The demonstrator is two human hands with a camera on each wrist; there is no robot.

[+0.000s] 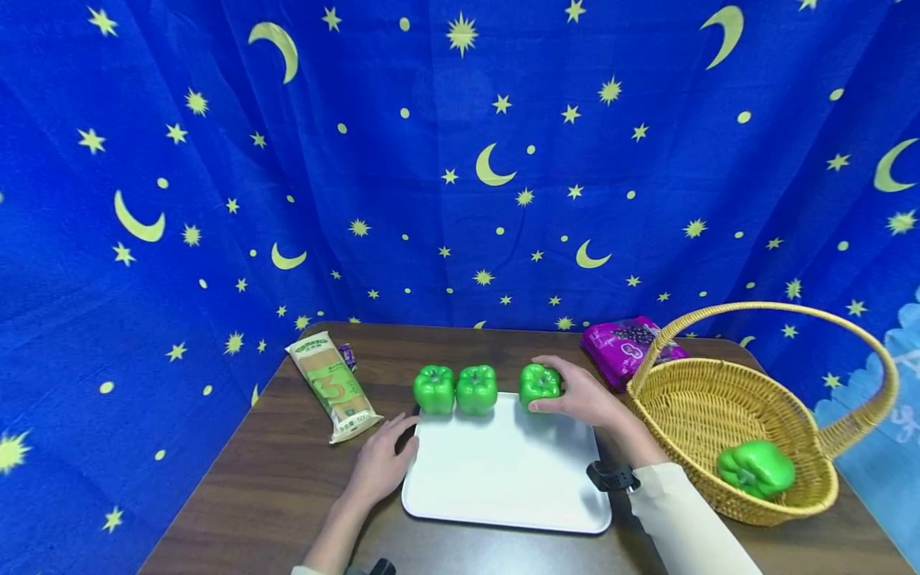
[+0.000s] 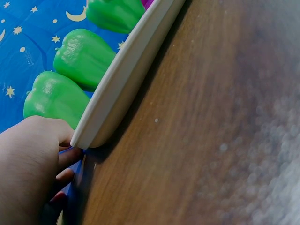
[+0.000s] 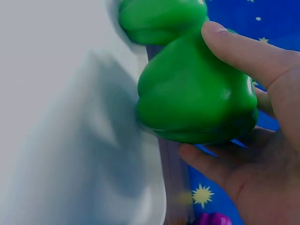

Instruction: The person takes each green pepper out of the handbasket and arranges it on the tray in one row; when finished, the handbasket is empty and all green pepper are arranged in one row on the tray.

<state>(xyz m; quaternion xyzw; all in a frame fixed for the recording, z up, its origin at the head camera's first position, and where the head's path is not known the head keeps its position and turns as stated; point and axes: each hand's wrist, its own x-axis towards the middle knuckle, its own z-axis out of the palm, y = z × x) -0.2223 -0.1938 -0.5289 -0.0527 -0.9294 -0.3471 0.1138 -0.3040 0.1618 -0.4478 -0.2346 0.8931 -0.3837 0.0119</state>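
My right hand (image 1: pixel 585 395) holds a glossy green bell pepper (image 1: pixel 539 385) over the far right part of a white tray (image 1: pixel 503 471). In the right wrist view, the thumb lies on one side of this pepper (image 3: pixel 197 93) and the fingers on the other. Two more green bell peppers, one on the left (image 1: pixel 434 390) and one beside it (image 1: pixel 477 390), stand upright side by side at the tray's far left edge. At the tray's left corner, my left hand (image 1: pixel 382 463) pinches the rim (image 2: pixel 110 89), with other fingers loosely bent below it.
To the right stands a wicker basket (image 1: pixel 690 391) with a tall handle, a green bell pepper (image 1: pixel 756 469) lying inside. A purple package (image 1: pixel 621 351) sits behind it. At left lie a long noodle-like packet (image 1: pixel 334 387) and a small purple wrapper (image 1: pixel 348 356). A blue star-patterned cloth (image 1: pixel 431 200) hangs behind the table.
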